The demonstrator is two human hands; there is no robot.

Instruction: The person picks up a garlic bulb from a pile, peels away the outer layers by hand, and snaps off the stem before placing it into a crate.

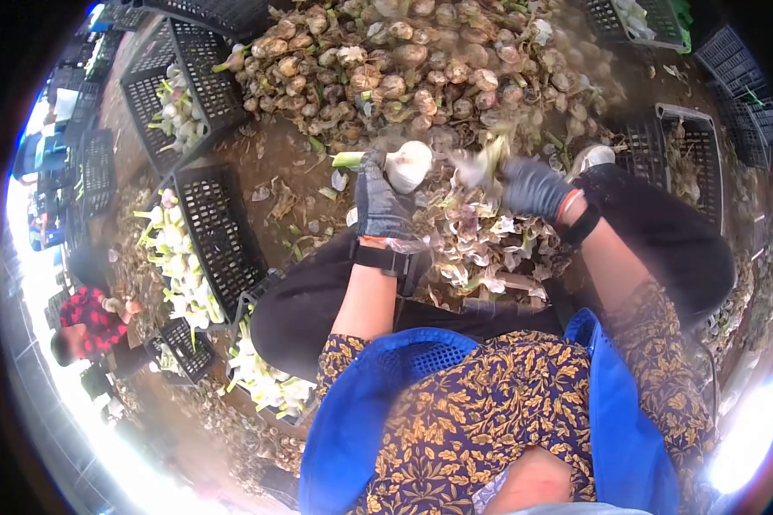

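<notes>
My left hand [381, 202], in a dark grey glove, is closed around a garlic bulb [410, 166]. The bulb is white and clean, and its cut green stem sticks out to the left past my fingers. My right hand [532, 187], gloved the same way, is smeared by motion to the right of it. Pale, blurred garlic skins [486, 163] show right at its fingertips; whether the fingers grip them I cannot tell. Below and between both hands lies a heap of peeled garlic skins [481, 240], between my legs.
A large pile of unpeeled garlic [404, 69] spreads ahead. Black plastic crates [219, 232] stand at left, near white garlic with green stems [180, 257]. Another crate [694, 163] with skins is at right. A person in a red-and-black top [93, 322] sits at far left.
</notes>
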